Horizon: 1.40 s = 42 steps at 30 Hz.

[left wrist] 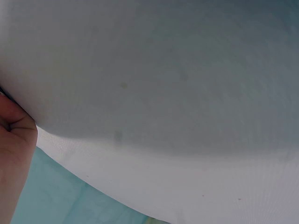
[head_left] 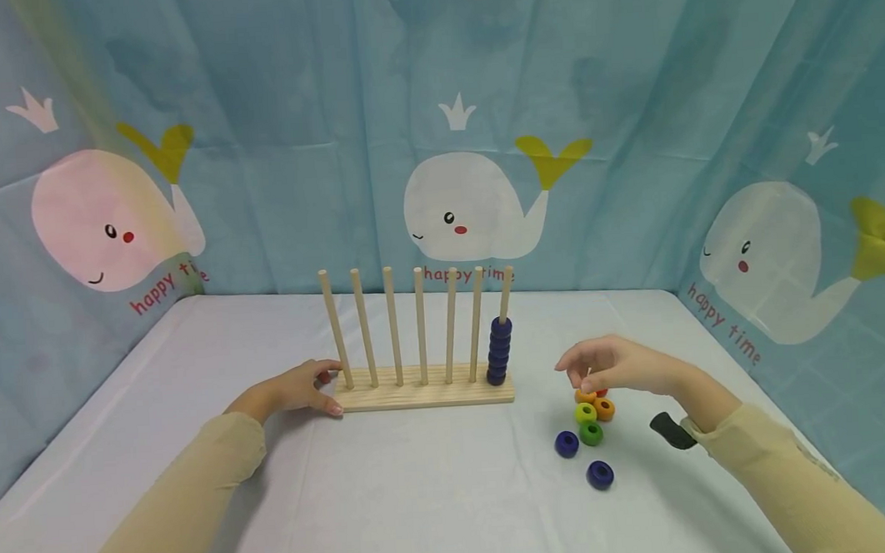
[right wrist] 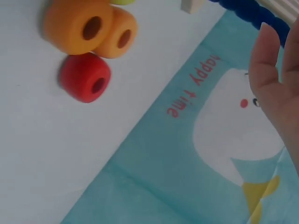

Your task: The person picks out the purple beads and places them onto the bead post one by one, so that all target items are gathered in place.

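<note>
A wooden bead rack with several upright pegs stands on the white table; dark blue beads are stacked on its rightmost peg. My left hand holds the left end of its base, thumb at the front and fingers behind. Above a cluster of loose beads hovers my right hand, fingers loosely bent and nothing visible between them. Below it lie orange beads, a yellow bead, a green bead and a red bead. The left wrist view shows only part of the left hand.
Two loose dark blue beads lie nearer the front. A dark strap-like piece shows beside the right wrist. Behind the white tablecloth hangs a blue curtain printed with whales.
</note>
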Motion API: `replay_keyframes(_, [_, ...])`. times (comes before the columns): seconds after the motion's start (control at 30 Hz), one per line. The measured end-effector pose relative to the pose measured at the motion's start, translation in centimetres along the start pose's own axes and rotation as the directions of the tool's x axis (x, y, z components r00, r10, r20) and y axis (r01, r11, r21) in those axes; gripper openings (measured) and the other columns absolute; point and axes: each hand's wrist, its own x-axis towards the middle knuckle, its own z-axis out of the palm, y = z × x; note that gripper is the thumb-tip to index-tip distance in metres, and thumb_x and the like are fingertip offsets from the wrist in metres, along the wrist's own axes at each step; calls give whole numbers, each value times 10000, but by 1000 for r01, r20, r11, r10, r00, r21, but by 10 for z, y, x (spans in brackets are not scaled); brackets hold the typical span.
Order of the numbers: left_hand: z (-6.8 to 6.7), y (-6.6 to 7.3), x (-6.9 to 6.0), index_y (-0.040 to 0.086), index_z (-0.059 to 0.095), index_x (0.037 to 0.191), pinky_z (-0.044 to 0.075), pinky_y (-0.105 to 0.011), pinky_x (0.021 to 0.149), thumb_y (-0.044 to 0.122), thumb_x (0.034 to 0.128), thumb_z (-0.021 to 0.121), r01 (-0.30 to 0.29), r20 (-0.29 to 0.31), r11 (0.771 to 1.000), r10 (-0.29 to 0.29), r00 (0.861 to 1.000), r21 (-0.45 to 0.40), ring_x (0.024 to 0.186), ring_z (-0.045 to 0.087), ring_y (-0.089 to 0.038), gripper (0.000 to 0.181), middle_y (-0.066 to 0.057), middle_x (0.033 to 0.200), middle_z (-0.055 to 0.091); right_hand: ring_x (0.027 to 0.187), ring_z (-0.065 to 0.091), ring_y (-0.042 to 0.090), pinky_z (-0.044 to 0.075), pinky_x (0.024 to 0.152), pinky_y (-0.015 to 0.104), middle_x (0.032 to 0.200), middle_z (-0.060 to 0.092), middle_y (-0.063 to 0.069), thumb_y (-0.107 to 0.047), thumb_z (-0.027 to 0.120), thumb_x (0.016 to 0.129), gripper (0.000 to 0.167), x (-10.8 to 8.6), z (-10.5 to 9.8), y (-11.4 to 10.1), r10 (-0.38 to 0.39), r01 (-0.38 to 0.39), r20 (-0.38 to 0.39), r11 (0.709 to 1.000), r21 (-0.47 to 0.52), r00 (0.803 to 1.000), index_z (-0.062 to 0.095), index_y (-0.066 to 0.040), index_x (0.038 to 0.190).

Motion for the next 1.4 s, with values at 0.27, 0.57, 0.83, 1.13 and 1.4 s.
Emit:
replay_keyframes(0.27, [0,-1,0,-86,381,1400,278,-622,1034,250,766,840,5,-2,1000,-5,1000,12,1230,373,-502,851,-319,1261,442,808,557,163,493,705,293,917,571,189,-17,574,946,308,-9,4,11,-57,49,74,994,100,996,535,103,1227])
replay_keyframes(0.57, [0,-3,-1,-84,376,1406,279,-620,1037,245,770,837,11,0,1000,-11,1000,2,1247,358,-514,852,-330,1282,430,818,542,86,499,716,286,926,552,228,29,565,916,311,-13,6,17,-77,60,108,986,153,991,595,-21,1222])
replay_keyframes(0.83, [0,0,-2,-97,367,1406,276,-621,1038,232,772,836,9,2,1000,-9,1000,-9,1245,358,-513,854,-328,1277,430,834,521,82,473,706,254,925,568,123,-4,602,925,294,-16,8,19,-91,69,140,986,151,986,584,17,1217])
replay_keyframes(1.13, [0,2,-2,-94,370,1404,282,-623,1032,235,771,837,5,2,1000,-5,1000,-3,1233,369,-507,852,-321,1267,435,834,521,101,475,706,251,930,555,72,-5,615,921,305,-21,10,23,-118,83,195,980,181,974,592,-1,1226])
replay_keyframes(1.4, [0,2,-2,-97,376,1398,282,-619,1034,238,771,837,0,0,1000,0,1000,8,1226,378,-501,847,-315,1256,447,803,533,72,483,697,236,873,537,212,-53,666,914,394,-27,13,28,-97,52,228,979,196,969,520,162,1210])
